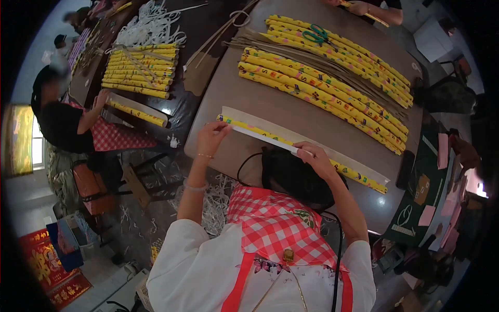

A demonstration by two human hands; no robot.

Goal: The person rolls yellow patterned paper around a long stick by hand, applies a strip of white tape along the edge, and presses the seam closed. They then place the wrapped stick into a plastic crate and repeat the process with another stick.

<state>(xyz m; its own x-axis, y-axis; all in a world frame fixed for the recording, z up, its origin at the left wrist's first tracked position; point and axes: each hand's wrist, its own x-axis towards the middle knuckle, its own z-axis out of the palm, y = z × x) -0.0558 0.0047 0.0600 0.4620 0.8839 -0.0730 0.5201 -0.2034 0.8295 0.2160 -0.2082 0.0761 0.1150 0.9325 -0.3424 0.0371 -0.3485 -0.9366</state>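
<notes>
A yellow patterned roll (358, 177) lies along the near edge of the brown table, with its pale loose paper edge (312, 139) standing up behind it. A narrow white strip (260, 138) stretches over the roll between my hands. My left hand (212, 136) pinches the strip's left end, close to the roll's left end. Near the middle of the roll, my right hand (315, 157) has its fingers closed on the strip's other end.
Yellow rolls (322, 93) lie in rows across the table (223, 93), with brown paper strips and green scissors (315, 34). At left, a co-worker (62, 114) handles another roll beside stacked rolls (138, 70) and white shreds. A black bag (293, 174) hangs at the near edge.
</notes>
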